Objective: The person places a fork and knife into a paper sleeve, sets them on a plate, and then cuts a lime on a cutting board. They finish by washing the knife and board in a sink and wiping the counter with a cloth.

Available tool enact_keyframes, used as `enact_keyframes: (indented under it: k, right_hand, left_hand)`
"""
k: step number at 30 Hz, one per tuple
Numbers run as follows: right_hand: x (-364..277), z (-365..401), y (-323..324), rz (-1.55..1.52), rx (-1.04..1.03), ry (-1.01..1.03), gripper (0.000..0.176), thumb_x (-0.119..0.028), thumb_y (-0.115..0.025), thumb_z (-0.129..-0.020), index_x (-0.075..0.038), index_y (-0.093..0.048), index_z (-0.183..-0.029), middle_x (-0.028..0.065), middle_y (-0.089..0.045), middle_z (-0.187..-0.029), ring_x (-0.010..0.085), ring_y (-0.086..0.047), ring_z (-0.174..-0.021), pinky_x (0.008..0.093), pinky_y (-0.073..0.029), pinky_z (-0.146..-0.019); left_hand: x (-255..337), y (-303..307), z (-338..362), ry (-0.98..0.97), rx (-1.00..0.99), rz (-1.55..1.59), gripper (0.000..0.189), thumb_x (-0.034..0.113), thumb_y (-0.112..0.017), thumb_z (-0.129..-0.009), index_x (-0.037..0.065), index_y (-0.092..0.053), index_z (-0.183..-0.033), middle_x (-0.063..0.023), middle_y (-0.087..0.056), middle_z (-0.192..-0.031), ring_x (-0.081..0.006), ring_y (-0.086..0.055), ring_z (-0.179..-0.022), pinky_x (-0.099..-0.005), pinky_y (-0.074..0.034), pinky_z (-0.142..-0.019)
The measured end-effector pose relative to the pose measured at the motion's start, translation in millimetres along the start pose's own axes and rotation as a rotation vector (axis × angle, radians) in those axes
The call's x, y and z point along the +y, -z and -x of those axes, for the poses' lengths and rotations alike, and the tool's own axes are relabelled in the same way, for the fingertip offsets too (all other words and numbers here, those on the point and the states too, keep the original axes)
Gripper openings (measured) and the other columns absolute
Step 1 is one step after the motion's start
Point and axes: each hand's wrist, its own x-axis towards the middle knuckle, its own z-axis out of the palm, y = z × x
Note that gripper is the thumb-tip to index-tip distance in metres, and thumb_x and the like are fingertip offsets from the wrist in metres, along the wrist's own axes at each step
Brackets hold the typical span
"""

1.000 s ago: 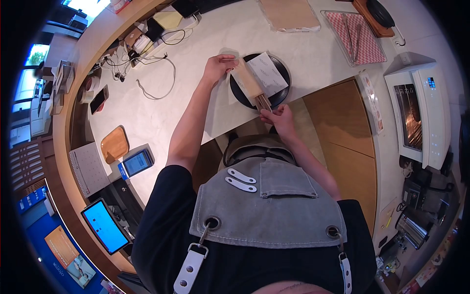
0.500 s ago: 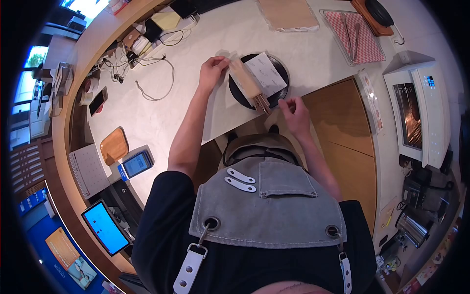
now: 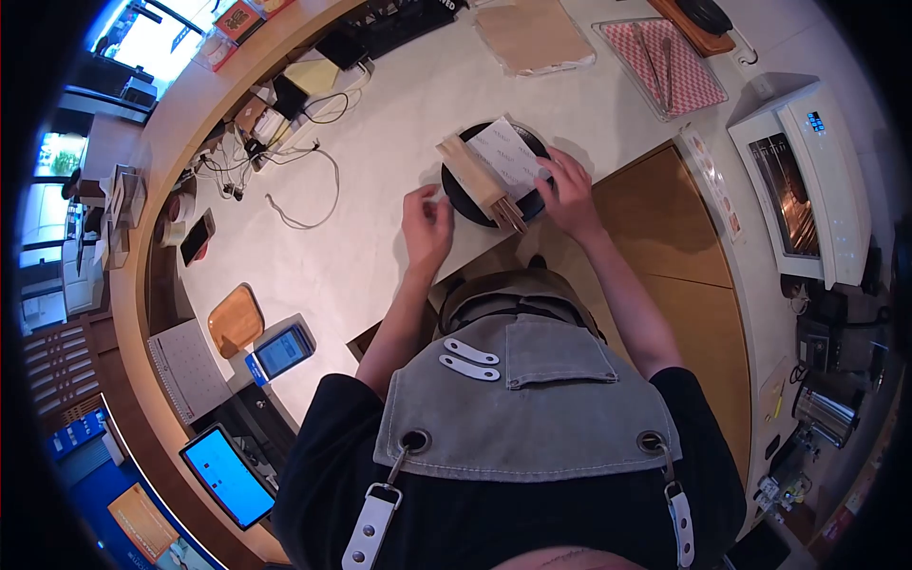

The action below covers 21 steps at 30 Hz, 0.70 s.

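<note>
Plate (image 3: 454, 188) – right hand (image 3: 570, 195) on rim, left hand (image 3: 426, 228) beside.

The round black plate (image 3: 456, 188) sat flat on the white counter (image 3: 380, 171), close to its near edge, just by the corner where the wooden top began. On it lay a square white paper napkin with a faint grey print (image 3: 508, 157), turned cornerwise over the plate's right half. Along the napkin's left side I had a long tan paper sleeve (image 3: 467, 169), slanted, with brown wooden chopsticks (image 3: 514, 219) poking from its near end past the rim.
</note>
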Motion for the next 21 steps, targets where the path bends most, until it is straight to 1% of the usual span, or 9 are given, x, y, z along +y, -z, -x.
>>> enact_keyframes:
  k: [1, 2, 4, 5, 7, 10, 16, 19, 21]
  right_hand:
    - [0.0, 3.7, -0.7, -0.061, 0.046, -0.079, 0.036, -0.016, -0.071, -0.090, -0.007, -0.064, -0.125, 0.0140, -0.064, -0.129, 0.0313, -0.059, -0.124, 0.0466, -0.045, -0.104]
    - [0.6, 9.0, -1.8, -0.177, 0.028, -0.263, 0.038, -0.015, -0.070, -0.092, -0.005, -0.062, -0.127, 0.0155, -0.064, -0.128, 0.0299, -0.061, -0.120, 0.0437, -0.048, -0.101]
    - [4.1, 22.4, -7.7, -0.414, -0.006, -0.630, 0.040, -0.014, -0.069, -0.094, 0.001, -0.058, -0.130, 0.0185, -0.064, -0.126, 0.0271, -0.065, -0.113, 0.0378, -0.053, -0.096]
    - [4.7, 29.6, -13.0, -0.526, 0.003, -0.691, 0.042, -0.015, -0.069, -0.094, 0.002, -0.057, -0.130, 0.0185, -0.064, -0.126, 0.0253, -0.066, -0.111, 0.0364, -0.053, -0.095]
    - [3.7, 39.1, -21.0, -0.754, 0.031, -0.808, 0.044, -0.017, -0.068, -0.096, 0.004, -0.055, -0.132, 0.0186, -0.064, -0.126, 0.0217, -0.068, -0.107, 0.0336, -0.055, -0.092]
    - [0.9, 42.6, -28.9, -0.771, 0.043, -0.793, 0.045, -0.017, -0.069, -0.095, 0.004, -0.055, -0.132, 0.0185, -0.066, -0.123, 0.0212, -0.067, -0.109, 0.0340, -0.055, -0.090]
    - [-1.5, 2.5, -42.8, -0.335, 0.029, -0.776, 0.048, -0.026, -0.075, -0.090, 0.004, -0.058, -0.123, 0.0179, -0.072, -0.101, 0.0248, -0.071, -0.094, 0.0352, -0.055, -0.085]
    - [-5.0, -17.9, -59.8, -0.260, 0.069, -0.809, 0.050, -0.030, -0.078, -0.085, 0.003, -0.059, -0.117, 0.0163, -0.073, -0.095, 0.0259, -0.072, -0.087, 0.0359, -0.055, -0.082]
    - [-6.3, -20.9, -65.8, -0.233, 0.069, -0.805, 0.049, -0.029, -0.079, -0.084, 0.003, -0.059, -0.116, 0.0160, -0.073, -0.096, 0.0254, -0.072, -0.088, 0.0361, -0.056, -0.081]
  left_hand:
    - [-1.8, 4.9, -1.6, 0.184, -0.064, 0.130, 0.033, 0.018, -0.066, -0.097, -0.002, -0.058, -0.122, -0.0156, -0.068, -0.103, -0.0265, -0.068, -0.087, -0.0360, -0.056, -0.074]
    - [-3.1, 7.5, -3.8, 0.366, -0.132, 0.258, 0.035, 0.020, -0.065, -0.098, -0.004, -0.057, -0.123, -0.0169, -0.068, -0.099, -0.0249, -0.069, -0.081, -0.0343, -0.057, -0.071]
    - [-12.2, 5.3, -7.7, 0.455, -0.257, 0.459, 0.037, 0.021, -0.064, -0.100, -0.006, -0.054, -0.123, -0.0165, -0.068, -0.091, -0.0231, -0.069, -0.074, -0.0331, -0.059, -0.069]
    - [-18.0, 3.9, -9.5, 0.498, -0.325, 0.556, 0.038, 0.021, -0.063, -0.101, -0.008, -0.052, -0.123, -0.0163, -0.067, -0.087, -0.0221, -0.069, -0.070, -0.0324, -0.060, -0.069]
    - [-25.6, -3.4, -12.0, 0.501, -0.345, 0.644, 0.037, 0.020, -0.063, -0.100, -0.008, -0.052, -0.122, -0.0158, -0.067, -0.085, -0.0225, -0.070, -0.073, -0.0331, -0.061, -0.070]
    - [-36.0, -6.8, -19.6, 0.466, -0.371, 0.681, 0.035, 0.018, -0.063, -0.100, -0.008, -0.051, -0.121, -0.0150, -0.067, -0.084, -0.0222, -0.071, -0.074, -0.0327, -0.061, -0.070]
    - [-42.9, -1.4, -47.9, 0.387, -0.385, 0.653, 0.034, 0.016, -0.063, -0.100, -0.008, -0.052, -0.121, -0.0133, -0.067, -0.083, -0.0218, -0.071, -0.073, -0.0318, -0.060, -0.070]
    - [-43.7, -1.3, -59.4, 0.387, -0.348, 0.652, 0.034, 0.017, -0.064, -0.099, -0.008, -0.053, -0.120, -0.0125, -0.067, -0.081, -0.0223, -0.071, -0.071, -0.0315, -0.060, -0.068]
    - [-38.9, 0.4, -65.2, 0.403, -0.322, 0.619, 0.035, 0.018, -0.066, -0.098, -0.007, -0.054, -0.118, -0.0125, -0.067, -0.081, -0.0226, -0.071, -0.069, -0.0317, -0.059, -0.065]
